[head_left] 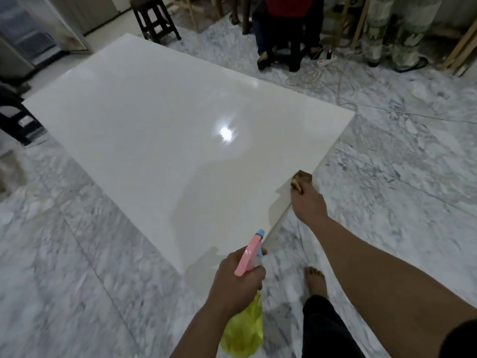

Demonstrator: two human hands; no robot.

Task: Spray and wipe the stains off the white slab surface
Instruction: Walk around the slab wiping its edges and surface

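Observation:
A large glossy white slab (160,125) lies flat over the marble floor, with a lamp glare near its middle. My left hand (236,282) grips a spray bottle (249,254) with a pink and blue trigger head and a yellow body, held just off the slab's near corner, nozzle toward the slab. My right hand (308,202) presses a brown sponge (302,178) onto the slab's right edge. No stain is plain to see on the surface; the near part looks slightly dull.
My bare foot (316,280) stands on the grey marble floor (400,189) beside the slab's near corner. A seated person (289,29), a dark stool (154,19), a power strip with tangled cables (325,62) and wooden frames are beyond the far edge. A dark chair (15,117) stands at left.

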